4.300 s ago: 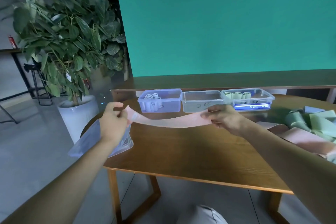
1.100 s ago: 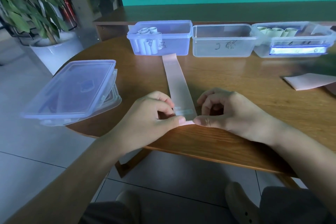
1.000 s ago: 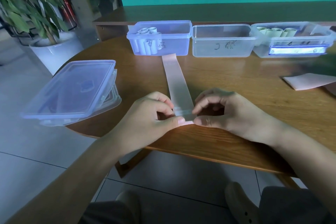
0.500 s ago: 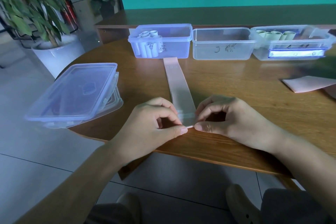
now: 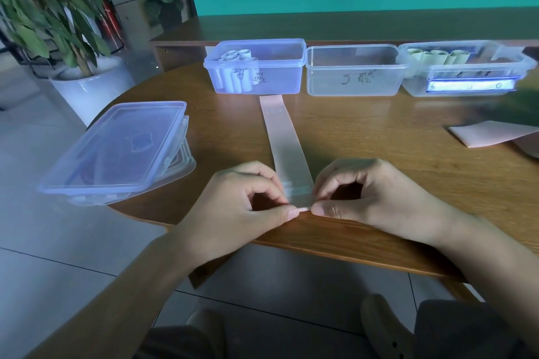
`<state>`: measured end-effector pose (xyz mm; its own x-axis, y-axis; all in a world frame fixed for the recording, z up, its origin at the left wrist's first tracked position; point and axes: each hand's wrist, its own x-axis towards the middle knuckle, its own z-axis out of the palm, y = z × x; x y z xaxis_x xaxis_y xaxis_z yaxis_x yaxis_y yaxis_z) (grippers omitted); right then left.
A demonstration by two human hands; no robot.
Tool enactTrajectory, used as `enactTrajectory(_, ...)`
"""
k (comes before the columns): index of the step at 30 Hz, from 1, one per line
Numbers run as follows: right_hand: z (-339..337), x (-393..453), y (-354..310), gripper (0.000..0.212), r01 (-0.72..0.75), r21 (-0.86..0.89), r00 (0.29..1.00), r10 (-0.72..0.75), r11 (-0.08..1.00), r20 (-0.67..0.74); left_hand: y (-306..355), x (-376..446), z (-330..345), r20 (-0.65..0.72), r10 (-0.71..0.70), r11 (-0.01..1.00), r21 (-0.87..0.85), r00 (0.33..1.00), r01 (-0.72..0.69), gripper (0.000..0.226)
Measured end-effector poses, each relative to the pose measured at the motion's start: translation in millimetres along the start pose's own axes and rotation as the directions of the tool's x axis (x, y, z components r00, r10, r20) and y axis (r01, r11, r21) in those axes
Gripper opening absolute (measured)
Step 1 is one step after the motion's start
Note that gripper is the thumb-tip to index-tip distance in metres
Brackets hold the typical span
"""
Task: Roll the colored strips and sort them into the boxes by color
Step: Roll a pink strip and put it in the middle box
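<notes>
A long pink strip (image 5: 284, 140) lies flat on the wooden table (image 5: 393, 160), running from the near edge toward the boxes. My left hand (image 5: 242, 207) and my right hand (image 5: 370, 195) pinch its near end from either side, thumbs almost meeting, with the end turned over into a small fold. At the back stand three clear boxes: the left box (image 5: 277, 79) holds several pale blue rolls, the middle box (image 5: 354, 73) shows no rolls, and the right box (image 5: 466, 79) holds several green rolls.
A stack of clear lids (image 5: 116, 151) overhangs the table's left edge. More pink strips (image 5: 493, 132) lie at the right edge. A potted plant (image 5: 58, 20) stands on the floor to the left. My knees and shoes show under the table.
The strip went from stretched in the air between both hands to lying on the table. Over the last second my fingers have curled in on its near end; the camera shifted slightly.
</notes>
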<state>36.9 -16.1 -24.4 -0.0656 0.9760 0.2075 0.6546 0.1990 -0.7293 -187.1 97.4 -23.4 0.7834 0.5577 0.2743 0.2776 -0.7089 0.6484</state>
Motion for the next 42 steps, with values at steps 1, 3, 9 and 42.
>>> enactTrajectory(1, 0.0, 0.1, -0.3, 0.007, -0.007, 0.003, 1.000, 0.007, 1.000, 0.002, 0.1, -0.2, 0.3, -0.003, -0.007, 1.000, 0.006, 1.000, 0.007, 0.006)
enactTrajectory(3, 0.3, 0.7, -0.7, 0.007, -0.030, 0.010, 1.000, 0.030, 1.000, -0.001, -1.4, 0.2, 1.1, 0.000, -0.010, 1.000, 0.021, 1.000, 0.010, 0.006)
enactTrajectory(9, 2.1, 1.6, -4.2, 0.008, -0.109, -0.051, 0.994, 0.109, 0.993, 0.003, -4.4, 2.7, 1.7, 0.031, -0.026, 0.998, 0.055, 0.999, 0.025, 0.020)
enactTrajectory(42, 6.3, -0.7, -4.4, 0.012, 0.057, -0.185, 0.998, -0.052, 0.981, 0.034, 0.3, 4.2, 5.2, 0.063, -0.010, 0.994, 0.109, 0.998, 0.003, 0.011)
